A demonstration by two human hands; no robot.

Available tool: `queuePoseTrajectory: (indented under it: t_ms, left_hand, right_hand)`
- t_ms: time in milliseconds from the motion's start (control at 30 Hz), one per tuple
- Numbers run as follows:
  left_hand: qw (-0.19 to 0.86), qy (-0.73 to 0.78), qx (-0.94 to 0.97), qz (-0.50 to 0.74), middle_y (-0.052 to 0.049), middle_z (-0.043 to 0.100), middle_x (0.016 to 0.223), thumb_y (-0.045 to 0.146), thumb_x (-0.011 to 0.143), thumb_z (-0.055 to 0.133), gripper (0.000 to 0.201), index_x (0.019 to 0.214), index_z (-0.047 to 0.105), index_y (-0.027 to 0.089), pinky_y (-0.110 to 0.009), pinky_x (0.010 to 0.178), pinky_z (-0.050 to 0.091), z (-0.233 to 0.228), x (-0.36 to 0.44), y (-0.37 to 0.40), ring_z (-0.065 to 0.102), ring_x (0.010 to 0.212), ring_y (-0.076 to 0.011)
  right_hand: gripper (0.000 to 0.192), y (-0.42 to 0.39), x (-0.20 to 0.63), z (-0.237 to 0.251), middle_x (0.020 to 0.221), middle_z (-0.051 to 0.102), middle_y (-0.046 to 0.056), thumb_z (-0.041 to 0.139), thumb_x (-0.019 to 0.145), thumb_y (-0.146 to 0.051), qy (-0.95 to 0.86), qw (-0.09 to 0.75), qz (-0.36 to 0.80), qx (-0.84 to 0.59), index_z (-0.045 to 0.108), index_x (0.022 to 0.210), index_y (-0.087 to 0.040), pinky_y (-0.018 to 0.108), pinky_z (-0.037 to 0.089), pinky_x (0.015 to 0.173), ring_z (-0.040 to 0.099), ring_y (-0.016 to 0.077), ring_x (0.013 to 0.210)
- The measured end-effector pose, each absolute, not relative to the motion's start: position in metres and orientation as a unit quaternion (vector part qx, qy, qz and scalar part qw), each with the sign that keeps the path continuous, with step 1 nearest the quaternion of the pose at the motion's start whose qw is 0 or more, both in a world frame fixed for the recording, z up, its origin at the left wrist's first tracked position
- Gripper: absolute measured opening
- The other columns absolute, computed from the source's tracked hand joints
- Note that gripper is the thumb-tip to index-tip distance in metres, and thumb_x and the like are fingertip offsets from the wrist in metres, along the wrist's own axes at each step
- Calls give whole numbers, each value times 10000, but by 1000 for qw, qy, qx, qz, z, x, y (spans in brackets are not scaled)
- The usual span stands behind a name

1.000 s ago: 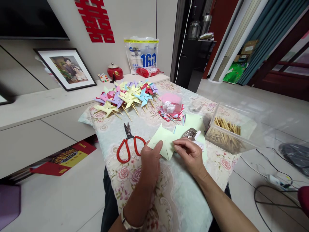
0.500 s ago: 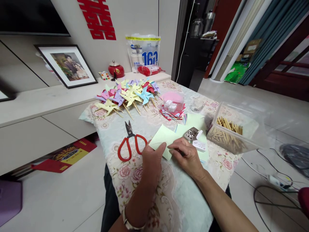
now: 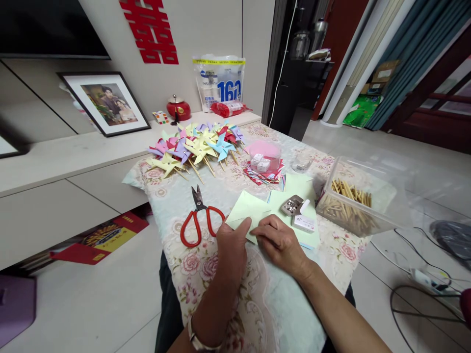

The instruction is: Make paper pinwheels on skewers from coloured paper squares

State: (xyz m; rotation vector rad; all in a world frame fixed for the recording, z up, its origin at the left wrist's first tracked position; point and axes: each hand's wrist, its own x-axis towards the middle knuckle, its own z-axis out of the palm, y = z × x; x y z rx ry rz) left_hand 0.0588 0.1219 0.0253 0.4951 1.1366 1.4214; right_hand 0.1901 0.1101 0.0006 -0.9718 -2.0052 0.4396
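A light green square of paper (image 3: 246,205) with crease or cut lines lies tilted in front of me. My left hand (image 3: 231,242) grips its lower left side, thumb on top. The fingers of my right hand (image 3: 280,240) are closed in a pinch at the lower right part of the paper; their tips hide that corner. Red-handled scissors (image 3: 198,200) rest just left of my left hand, blades pointing away. Beyond my right hand, an open small box of metal pieces (image 3: 293,205) and a white box sleeve (image 3: 303,223) sit on more green sheets (image 3: 312,239).
Finished paper pinwheels (image 3: 198,147) on sticks are heaped at the table's back left. A pink round container (image 3: 270,151) stands by small red paper pieces (image 3: 261,177). On the right is a clear plastic bin (image 3: 340,216) of short wooden sticks (image 3: 349,191). A floral cloth (image 3: 206,289) covers the table.
My right fingers have shifted slightly left and down along the paper, covering more of its lower corner. The left hand keeps its grip. The view has tilted a little.
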Motion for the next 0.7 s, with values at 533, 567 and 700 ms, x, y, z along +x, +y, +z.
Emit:
queuePoseTrajectory:
  t_ms: [533, 567, 700]
  left_hand:
    - [623, 452, 218, 600, -76, 770, 882, 259, 634, 797, 324, 924, 718, 136, -314, 685, 552, 9, 60, 120, 711, 741, -220]
    - [622, 456, 216, 598, -83, 771, 895, 268, 633, 804, 334, 926, 719, 133, -316, 690, 554, 10, 60, 121, 713, 749, -222]
    - [596, 475, 257, 595, -84, 771, 944, 257, 669, 781, 307, 948, 728, 142, -317, 738, 561, 11, 59, 121, 716, 832, -236]
  right_hand:
    - [169, 109, 191, 3, 839, 626, 55, 540, 975, -209, -788, 421, 206, -400, 697, 913, -222, 318, 492, 684, 592, 195, 795]
    - [174, 109, 191, 4, 824, 629, 53, 533, 977, -202, -787, 423, 209, -398, 691, 904, -219, 319, 489, 683, 591, 195, 787]
    - [175, 109, 191, 6, 807, 649, 46, 524, 977, -185, -783, 430, 219, -392, 675, 895, -223, 322, 482, 696, 595, 195, 788]
